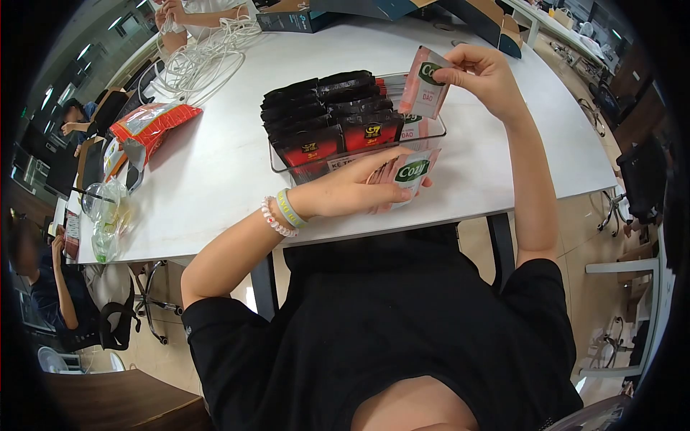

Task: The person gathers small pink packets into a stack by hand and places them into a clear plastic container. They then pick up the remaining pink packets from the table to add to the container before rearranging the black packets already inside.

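Note:
My left hand (352, 188) is closed around a small stack of pink Cozy tea sachets (411, 172), in front of a wire basket (287, 169). Between the thumb and fingers of my right hand (474, 75) is a single pink Cozy sachet (425, 85), held upright over the basket's right end. Rows of black and red G7 coffee sachets (370, 131) fill the basket's left and middle parts. Another pink sachet (414, 128) stands in the right end, partly hidden by the one I hold.
On the white table (215, 187) lie a red and silver bag (154, 126), a clear plastic bag with a cup (108, 215) and a heap of white cable (208, 57). Dark boxes (295, 18) stand at the back. Another person's hands (171, 13) handle the cable.

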Available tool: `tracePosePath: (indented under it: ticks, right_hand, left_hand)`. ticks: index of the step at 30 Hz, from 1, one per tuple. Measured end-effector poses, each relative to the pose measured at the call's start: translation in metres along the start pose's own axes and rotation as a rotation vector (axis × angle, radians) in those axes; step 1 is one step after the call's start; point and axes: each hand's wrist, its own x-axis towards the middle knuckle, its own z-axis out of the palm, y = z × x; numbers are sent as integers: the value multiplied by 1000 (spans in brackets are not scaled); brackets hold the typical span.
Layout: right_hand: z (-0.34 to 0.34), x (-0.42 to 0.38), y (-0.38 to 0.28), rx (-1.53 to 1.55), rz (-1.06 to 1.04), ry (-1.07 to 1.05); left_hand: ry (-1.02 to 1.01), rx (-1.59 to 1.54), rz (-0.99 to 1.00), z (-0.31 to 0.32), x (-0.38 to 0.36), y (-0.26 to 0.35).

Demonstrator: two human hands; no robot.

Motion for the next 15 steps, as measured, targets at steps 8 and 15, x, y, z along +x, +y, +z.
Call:
tracePosePath:
  ticks: [8, 15]
  right_hand:
    - [7, 1, 5, -163, -48, 61]
    - [11, 2, 9, -255, -101, 66]
  left_hand:
    - [6, 13, 20, -1, 4, -6]
    - [15, 0, 22, -1, 2, -7]
